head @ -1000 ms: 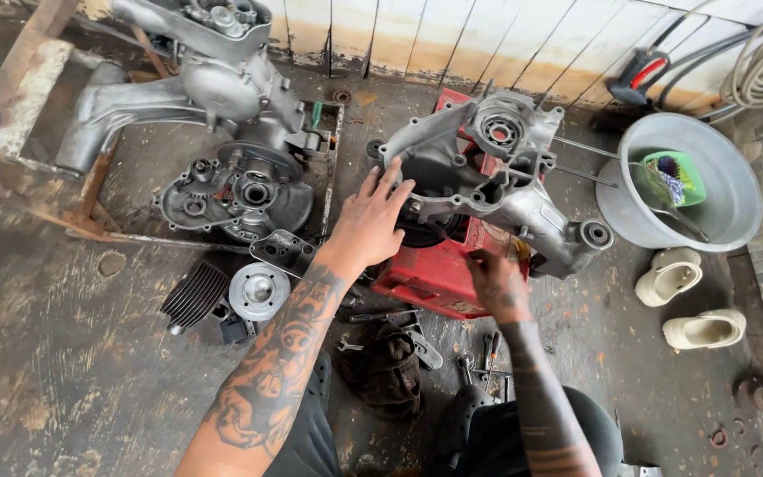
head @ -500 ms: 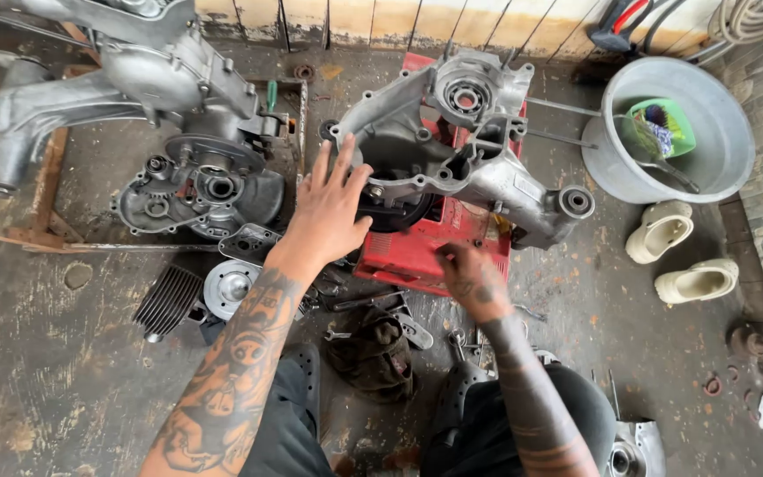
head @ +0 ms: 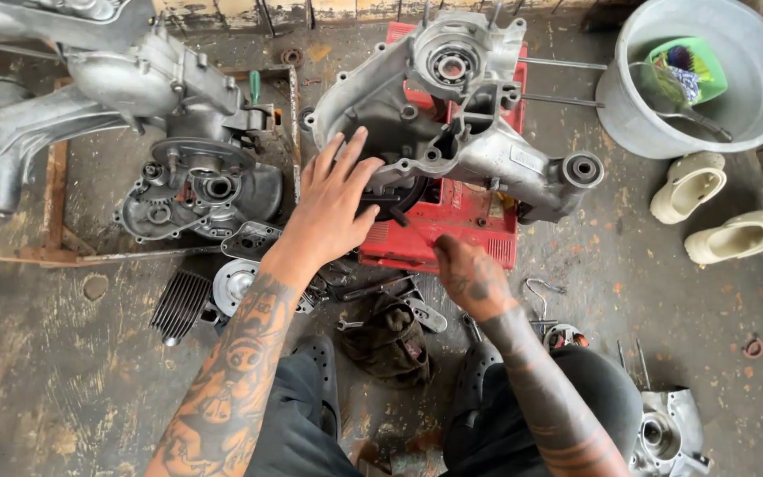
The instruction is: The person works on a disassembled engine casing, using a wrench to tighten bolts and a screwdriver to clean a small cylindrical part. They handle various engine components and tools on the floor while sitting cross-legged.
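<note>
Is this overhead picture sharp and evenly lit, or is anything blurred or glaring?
Head view: soft, even daylight, no hard shadows; the aluminium engine casing shows only a mild sheen. The left hand and right hand look sharp, without motion blur. The grey bucket bows slightly near the frame corner, suggesting a wide lens.

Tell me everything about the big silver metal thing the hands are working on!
The engine casing is a big grey cast-metal shell, dull and grimy. It has a round bearing hole near its top, ribs and bolt holes, and a round bushing eye at its right end. It lies across a red box on the dirty floor. The left hand presses flat on its lower left edge, fingers spread. The right hand is just below it, by the box's front edge.
</note>
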